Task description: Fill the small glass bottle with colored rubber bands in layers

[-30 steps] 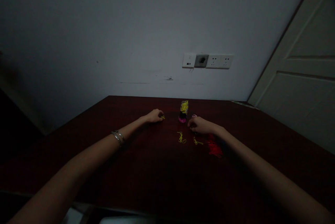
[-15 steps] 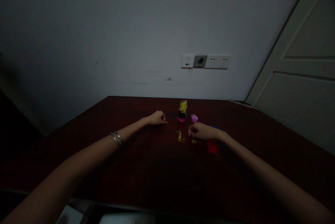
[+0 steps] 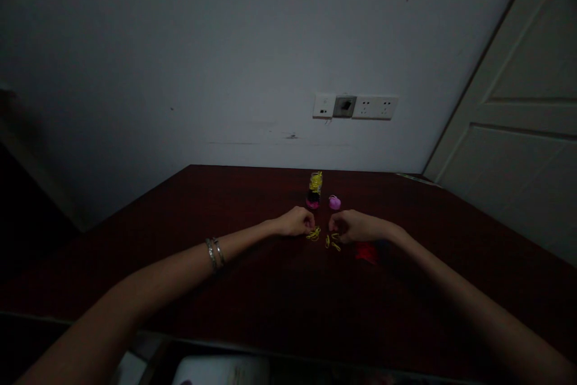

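Note:
Small yellow bands (image 3: 314,233) lie in a loose pile on the dark red table. My left hand (image 3: 297,221) touches that pile, its fingers pinched together; whether a band is between them is too small to tell. A few more yellow bands (image 3: 333,243) lie to the right, under the fingertips of my right hand (image 3: 354,226), which are bent closely together. Behind the hands stands a clear container (image 3: 314,190) with yellow, black and pink contents. A pink-purple bundle (image 3: 334,202) sits beside it. Red material (image 3: 367,251) lies partly below my right wrist.
The table (image 3: 252,289) meets a pale wall with sockets (image 3: 356,107) behind it. A white panelled door (image 3: 523,109) is at the right. Below the front edge, a pale object (image 3: 220,370) shows in an open space.
My left hand has moved right and nearer, to the yellow pile. My right hand has shifted slightly right. Yellow bands now lie differently beneath both hands.

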`<control>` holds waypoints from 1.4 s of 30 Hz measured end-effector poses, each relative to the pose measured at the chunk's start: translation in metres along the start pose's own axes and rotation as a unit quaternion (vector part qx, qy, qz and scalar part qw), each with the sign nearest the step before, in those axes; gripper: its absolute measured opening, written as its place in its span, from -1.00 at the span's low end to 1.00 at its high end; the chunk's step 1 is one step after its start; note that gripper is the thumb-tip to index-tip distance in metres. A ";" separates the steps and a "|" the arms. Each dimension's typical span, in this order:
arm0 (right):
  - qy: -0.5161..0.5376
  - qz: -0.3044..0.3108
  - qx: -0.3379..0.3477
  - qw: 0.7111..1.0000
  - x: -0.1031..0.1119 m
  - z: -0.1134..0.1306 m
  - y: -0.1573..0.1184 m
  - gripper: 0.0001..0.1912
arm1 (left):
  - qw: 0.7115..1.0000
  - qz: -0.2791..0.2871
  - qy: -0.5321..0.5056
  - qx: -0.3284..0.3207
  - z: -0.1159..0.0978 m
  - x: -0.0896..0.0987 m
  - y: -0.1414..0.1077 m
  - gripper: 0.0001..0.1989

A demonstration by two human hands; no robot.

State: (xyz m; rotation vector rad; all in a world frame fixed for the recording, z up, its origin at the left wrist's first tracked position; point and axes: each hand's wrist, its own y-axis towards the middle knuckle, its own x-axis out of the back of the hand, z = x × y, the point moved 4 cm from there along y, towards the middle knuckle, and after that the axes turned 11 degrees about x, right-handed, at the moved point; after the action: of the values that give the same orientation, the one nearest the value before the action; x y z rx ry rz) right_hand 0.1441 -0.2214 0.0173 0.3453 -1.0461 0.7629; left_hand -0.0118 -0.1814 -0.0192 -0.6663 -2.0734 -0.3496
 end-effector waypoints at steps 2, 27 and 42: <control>-0.013 0.029 -0.022 0.999 -0.003 0.000 -0.002 -0.67 | 1.000 0.005 -0.023 0.012 0.000 -0.002 0.001 -0.76; 0.079 -0.103 0.046 0.991 -0.018 0.005 0.036 -0.71 | 0.949 -0.202 -0.174 0.170 0.081 0.035 0.036 -0.74; 0.071 -0.137 -0.020 0.988 -0.026 -0.013 0.022 -0.67 | 0.928 -0.234 -0.225 0.184 0.087 0.031 0.034 -0.77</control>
State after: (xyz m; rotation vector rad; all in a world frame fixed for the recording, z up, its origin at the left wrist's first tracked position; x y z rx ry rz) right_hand 0.1291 -0.2086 -0.0139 0.3848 -0.8577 0.5112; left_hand -0.0648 -0.1016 -0.0415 -0.0066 -2.6426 -0.0594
